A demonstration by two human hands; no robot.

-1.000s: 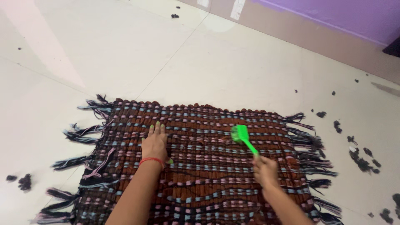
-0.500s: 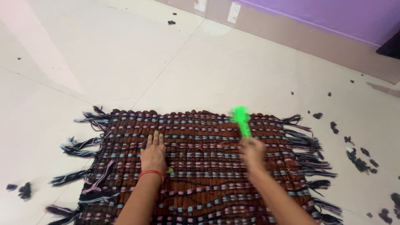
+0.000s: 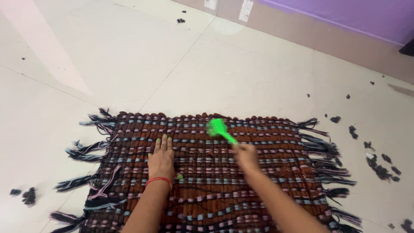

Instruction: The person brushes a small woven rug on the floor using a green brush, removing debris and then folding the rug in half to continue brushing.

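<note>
A woven mat (image 3: 276, 172) in brown, pink and blue lies on the floor, with dark fringes at both short ends. My left hand (image 3: 161, 159) presses flat on the mat's left half, fingers spread, a red thread around the wrist. My right hand (image 3: 246, 156) grips the handle of a bright green brush (image 3: 220, 129). The brush head rests near the mat's far edge, about the middle, blurred by motion.
Dark fluff clumps (image 3: 379, 166) are scattered on the pale tiled floor right of the mat, and a few (image 3: 26, 195) at the left. A beige skirting and purple wall (image 3: 345, 17) run along the back.
My right hand has swept the green brush leftward along the mat's far edge. My left hand has stayed pressed on the mat.
</note>
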